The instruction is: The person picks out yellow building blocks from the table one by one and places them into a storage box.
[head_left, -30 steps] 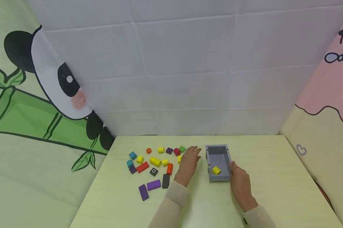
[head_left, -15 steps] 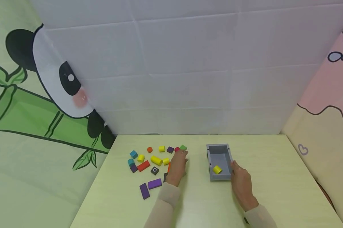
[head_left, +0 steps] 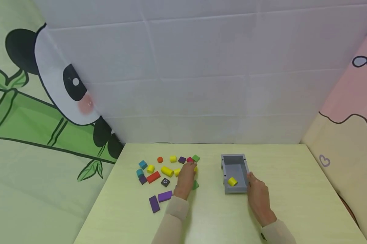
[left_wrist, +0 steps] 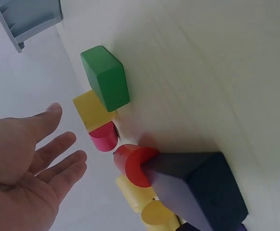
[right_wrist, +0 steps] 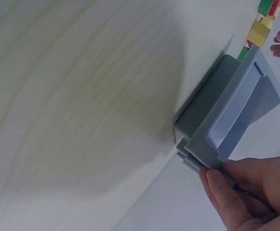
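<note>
My left hand (head_left: pixel 184 181) hovers over the right side of a scatter of coloured blocks, fingers loosely bent and nothing in them. Around it in the left wrist view lie a green block (left_wrist: pixel 105 79), a yellow block (left_wrist: pixel 92 110), a pinkish-red cylinder (left_wrist: pixel 104 136), a red rounded block (left_wrist: pixel 140 166) and a dark block (left_wrist: pixel 197 192). With thumb and fingers, my right hand (head_left: pixel 258 200) pinches the right side of a grey box (head_left: pixel 236 190). One yellow cylinder (head_left: pixel 232 181) lies inside near its front end.
To the left are purple blocks (head_left: pixel 154 204), a red bar (head_left: pixel 153 177), blue blocks (head_left: pixel 143 164), an orange piece (head_left: pixel 160 159) and several yellow cylinders (head_left: pixel 167 171). A white cloth wall (head_left: pixel 201 101) rises behind the table (head_left: pixel 220 217).
My left hand has moved left from beside the box to over the blocks, and a green block now shows at its right. The right hand keeps its grip on the box.
</note>
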{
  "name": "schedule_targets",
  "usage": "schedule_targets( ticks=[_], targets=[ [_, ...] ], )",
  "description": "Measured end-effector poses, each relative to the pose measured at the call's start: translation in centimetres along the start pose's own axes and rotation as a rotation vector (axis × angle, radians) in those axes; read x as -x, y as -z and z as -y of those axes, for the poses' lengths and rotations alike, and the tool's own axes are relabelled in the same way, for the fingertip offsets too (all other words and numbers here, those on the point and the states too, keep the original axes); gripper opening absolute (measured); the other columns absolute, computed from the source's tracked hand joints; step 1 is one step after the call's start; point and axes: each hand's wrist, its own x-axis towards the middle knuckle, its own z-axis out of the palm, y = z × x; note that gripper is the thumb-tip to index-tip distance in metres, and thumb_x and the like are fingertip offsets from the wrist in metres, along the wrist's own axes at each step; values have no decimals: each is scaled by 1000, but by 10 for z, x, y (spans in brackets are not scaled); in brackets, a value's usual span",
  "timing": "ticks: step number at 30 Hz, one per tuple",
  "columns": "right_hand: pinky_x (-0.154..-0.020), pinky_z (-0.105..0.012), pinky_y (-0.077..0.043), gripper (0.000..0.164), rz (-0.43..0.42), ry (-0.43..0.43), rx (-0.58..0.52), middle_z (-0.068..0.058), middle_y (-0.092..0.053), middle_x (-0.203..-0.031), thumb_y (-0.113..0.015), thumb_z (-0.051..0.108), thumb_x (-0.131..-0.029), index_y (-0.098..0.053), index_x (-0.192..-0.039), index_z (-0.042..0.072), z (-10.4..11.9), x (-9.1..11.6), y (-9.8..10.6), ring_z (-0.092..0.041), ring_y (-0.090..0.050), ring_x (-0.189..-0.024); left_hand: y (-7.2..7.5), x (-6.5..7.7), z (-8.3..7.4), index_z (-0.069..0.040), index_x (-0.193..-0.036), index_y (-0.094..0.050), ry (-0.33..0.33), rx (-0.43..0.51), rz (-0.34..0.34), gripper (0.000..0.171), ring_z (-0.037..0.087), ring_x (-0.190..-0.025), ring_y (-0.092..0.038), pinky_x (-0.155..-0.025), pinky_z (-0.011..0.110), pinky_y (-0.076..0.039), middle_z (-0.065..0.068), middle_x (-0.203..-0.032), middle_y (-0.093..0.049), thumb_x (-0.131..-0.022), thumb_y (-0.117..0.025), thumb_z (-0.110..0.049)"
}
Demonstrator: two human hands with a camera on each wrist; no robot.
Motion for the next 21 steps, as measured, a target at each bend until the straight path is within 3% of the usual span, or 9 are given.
schedule_targets(
  ticks=[8, 21],
  targets=[
    [-54, -57, -58, 31, 20, -19, -2, -35, -69, -118, -65, -22, -85, -74, -114, -14, 1, 0, 1, -55, -71, -86, -5, -1, 3, 1, -130, -71, 27, 1, 51, 33, 36, -128, -63, -114, 46, -50, 19, -137, -67, -97, -70, 4],
    [-56, -58, -59, 30, 23, -28, 7, -34, -69, -118, -66, -22, -86, -74, -114, -14, 1, 0, 0, -55, -71, -84, -7, 1, 3, 2, -125, -73, 18, -13, 59, 29, 35, -118, -67, -106, 44, -55, 18, -129, -70, -97, -68, 7]
  ],
)
